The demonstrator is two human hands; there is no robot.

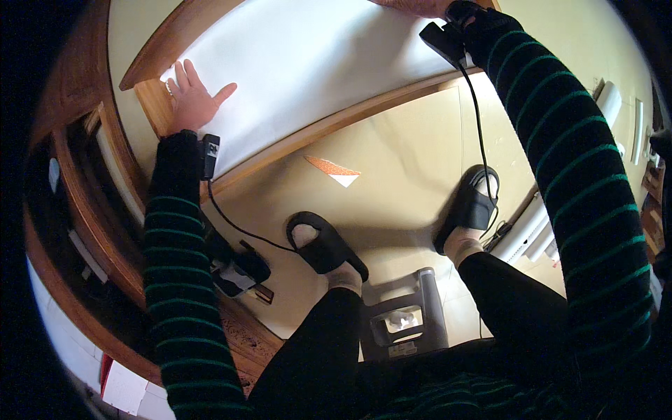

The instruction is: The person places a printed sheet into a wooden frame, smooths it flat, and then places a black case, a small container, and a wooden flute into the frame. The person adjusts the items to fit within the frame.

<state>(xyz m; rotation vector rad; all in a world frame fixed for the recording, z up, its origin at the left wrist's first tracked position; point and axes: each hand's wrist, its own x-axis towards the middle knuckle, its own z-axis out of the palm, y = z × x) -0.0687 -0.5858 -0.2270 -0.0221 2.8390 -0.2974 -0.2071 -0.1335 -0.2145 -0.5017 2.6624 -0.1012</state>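
Observation:
A white sheet [301,77] lines the inside of a shallow wooden drawer or frame [336,120]; I cannot tell which. My left hand [194,101] lies on the sheet's left end, fingers spread and thumb out, close to the wooden end board [155,101]. Across at the far right end, my right hand [418,6] is over the frame, mostly cut off by the picture's upper edge. Its fingers are out of sight. Small black devices with cables sit at both wrists, the left one [210,155] touching the sheet's edge.
An orange and white paper scrap [333,170] lies on the floor before the frame. My black slippers [325,245] straddle a grey stool [432,308]. White tubes [525,227] lie to the right. Brown wooden furniture [98,189] curves along the left, beside a black object [241,269].

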